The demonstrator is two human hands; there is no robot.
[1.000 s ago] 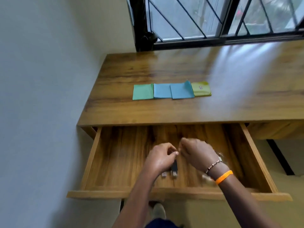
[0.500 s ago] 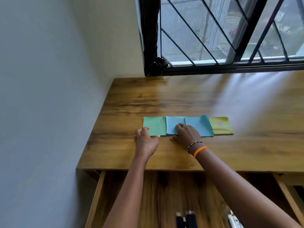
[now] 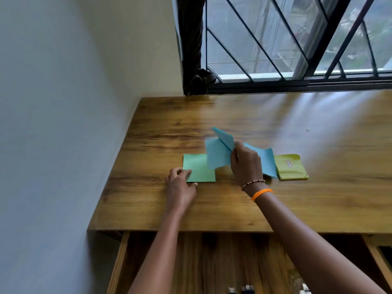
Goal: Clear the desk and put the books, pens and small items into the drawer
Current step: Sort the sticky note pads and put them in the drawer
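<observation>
A green paper pad (image 3: 198, 168) lies flat on the wooden desk (image 3: 212, 117). My left hand (image 3: 180, 187) pinches its near left corner. My right hand (image 3: 246, 164) grips a blue pad (image 3: 218, 154) and lifts it off the desk, its sheets fanning upward. A second blue pad (image 3: 266, 162) lies just right of that hand, partly hidden by it. A yellow-green pad (image 3: 290, 166) lies at the right end of the row. Below the desk edge the drawer (image 3: 118, 266) stands pulled out, with small dark items (image 3: 244, 289) at the bottom of the view.
A grey wall runs along the desk's left side. A barred window (image 3: 286, 45) with a black frame stands behind the desk's far edge. The drawer's right wall (image 3: 379, 262) shows at the lower right.
My hands have left the drawer and come up onto the desk. The right hand has lifted one blue pad off the surface; the left hand has taken the green pad's corner.
</observation>
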